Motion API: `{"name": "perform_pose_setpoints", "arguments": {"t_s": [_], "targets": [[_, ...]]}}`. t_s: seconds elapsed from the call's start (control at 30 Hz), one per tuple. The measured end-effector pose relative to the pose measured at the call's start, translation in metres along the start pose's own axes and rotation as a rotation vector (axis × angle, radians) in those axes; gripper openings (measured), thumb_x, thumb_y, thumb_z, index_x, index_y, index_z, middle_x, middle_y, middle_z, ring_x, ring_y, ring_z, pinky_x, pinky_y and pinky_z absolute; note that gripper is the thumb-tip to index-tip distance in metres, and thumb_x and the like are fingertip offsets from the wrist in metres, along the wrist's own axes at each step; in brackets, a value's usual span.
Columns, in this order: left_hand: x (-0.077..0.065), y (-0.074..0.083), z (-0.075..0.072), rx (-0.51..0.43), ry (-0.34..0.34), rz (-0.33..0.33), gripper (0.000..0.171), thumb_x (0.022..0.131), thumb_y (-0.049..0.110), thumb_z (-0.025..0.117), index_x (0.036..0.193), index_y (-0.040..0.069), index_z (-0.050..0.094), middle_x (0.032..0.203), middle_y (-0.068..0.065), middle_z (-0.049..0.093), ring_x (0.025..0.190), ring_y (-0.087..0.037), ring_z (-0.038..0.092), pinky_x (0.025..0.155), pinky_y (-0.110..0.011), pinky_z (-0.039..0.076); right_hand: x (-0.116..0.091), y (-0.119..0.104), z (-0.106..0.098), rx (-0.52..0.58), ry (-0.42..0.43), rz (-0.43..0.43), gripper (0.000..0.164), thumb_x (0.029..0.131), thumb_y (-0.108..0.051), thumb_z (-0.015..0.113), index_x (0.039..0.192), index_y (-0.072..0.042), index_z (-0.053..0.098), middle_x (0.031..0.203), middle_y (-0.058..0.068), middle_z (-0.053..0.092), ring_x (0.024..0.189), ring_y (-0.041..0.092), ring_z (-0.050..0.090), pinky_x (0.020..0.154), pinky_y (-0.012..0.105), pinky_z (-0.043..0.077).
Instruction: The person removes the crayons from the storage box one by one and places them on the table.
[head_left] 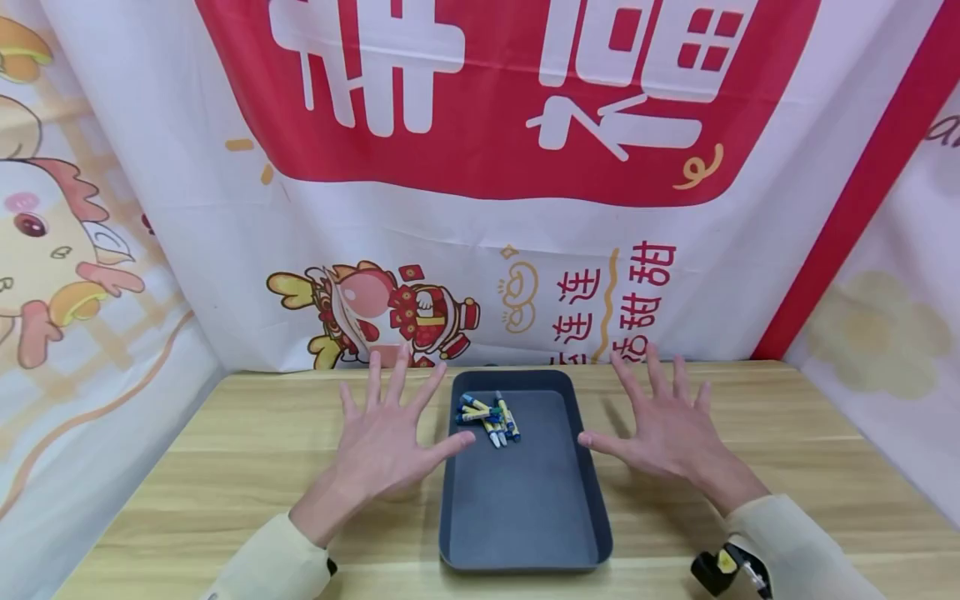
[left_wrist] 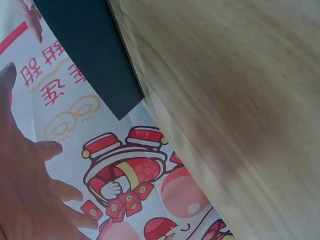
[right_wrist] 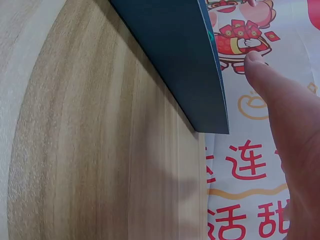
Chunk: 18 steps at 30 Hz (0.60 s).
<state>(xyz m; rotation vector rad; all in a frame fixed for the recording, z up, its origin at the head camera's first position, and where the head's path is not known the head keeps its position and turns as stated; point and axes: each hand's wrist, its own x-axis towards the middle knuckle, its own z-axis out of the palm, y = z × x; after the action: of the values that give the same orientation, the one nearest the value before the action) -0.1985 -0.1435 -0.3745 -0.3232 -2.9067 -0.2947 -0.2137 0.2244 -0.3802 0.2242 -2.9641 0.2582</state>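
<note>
A dark grey rectangular tray [head_left: 525, 508] lies lengthwise on the wooden table. Several crayons [head_left: 491, 417] with yellow, blue and white parts are heaped in its far left corner. My left hand [head_left: 386, 442] hovers to the left of the tray with fingers spread, its thumb tip overlapping the tray's left rim in the head view. On the other side my right hand [head_left: 667, 429] is spread too, thumb pointing at the right rim. Neither hand holds anything. In the left wrist view the left hand [left_wrist: 35, 190] shows beside the tray's outer wall [left_wrist: 90, 55]; the right wrist view shows the right thumb [right_wrist: 280, 95].
The wooden table [head_left: 247, 475] ends at a hanging printed cloth [head_left: 420, 225] behind the tray. More printed cloth [head_left: 97, 400] hangs along the left side and the right side. A black strap device [head_left: 731, 571] sits at the right wrist.
</note>
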Motion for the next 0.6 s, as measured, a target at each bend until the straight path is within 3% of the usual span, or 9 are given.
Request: {"name": "perform_pose_setpoints", "arguments": {"t_s": [0.17, 0.3, 0.43, 0.6], "targets": [[-0.003, 0.004, -0.001, -0.084, -0.028, -0.039, 0.1, 0.086, 0.096, 0.041, 0.167, 0.051, 0.002, 0.18, -0.005, -0.012, 0.166, -0.046, -0.005, 0.122, -0.084, 0.011, 0.003, -0.003, 0.002, 0.034, -0.016, -0.002, 0.119, 0.081, -0.092, 0.057, 0.172, -0.033, 0.009, 0.178, 0.028, 0.002, 0.156, 0.068, 0.006, 0.113, 0.093, 0.008], [-0.005, 0.009, -0.006, -0.278, -0.076, -0.072, 0.1, 0.087, 0.094, 0.042, 0.167, 0.051, -0.002, 0.181, -0.007, -0.005, 0.166, -0.047, 0.007, 0.123, -0.081, 0.019, 0.011, -0.01, 0.003, 0.091, -0.024, 0.0, 0.119, 0.081, -0.094, 0.055, 0.172, -0.03, 0.012, 0.176, 0.029, 0.011, 0.156, 0.066, 0.015, 0.117, 0.089, 0.014], [-0.008, 0.013, -0.01, -0.61, -0.142, -0.127, 0.095, 0.091, 0.083, 0.055, 0.167, 0.051, 0.008, 0.181, -0.004, 0.009, 0.165, -0.045, 0.017, 0.121, -0.082, 0.023, 0.02, -0.02, 0.003, 0.209, -0.021, -0.01, 0.118, 0.083, -0.089, 0.059, 0.172, -0.023, 0.017, 0.174, 0.028, 0.02, 0.156, 0.059, 0.024, 0.121, 0.082, 0.023], [-0.014, 0.015, -0.009, -1.047, -0.202, -0.318, 0.093, 0.092, 0.074, 0.065, 0.167, 0.042, 0.023, 0.178, -0.009, 0.023, 0.162, -0.042, 0.027, 0.125, -0.071, 0.031, 0.03, -0.038, 0.001, 0.425, -0.018, -0.026, 0.112, 0.087, -0.077, 0.069, 0.17, -0.019, 0.022, 0.173, 0.024, 0.027, 0.158, 0.05, 0.03, 0.121, 0.076, 0.032]]}}
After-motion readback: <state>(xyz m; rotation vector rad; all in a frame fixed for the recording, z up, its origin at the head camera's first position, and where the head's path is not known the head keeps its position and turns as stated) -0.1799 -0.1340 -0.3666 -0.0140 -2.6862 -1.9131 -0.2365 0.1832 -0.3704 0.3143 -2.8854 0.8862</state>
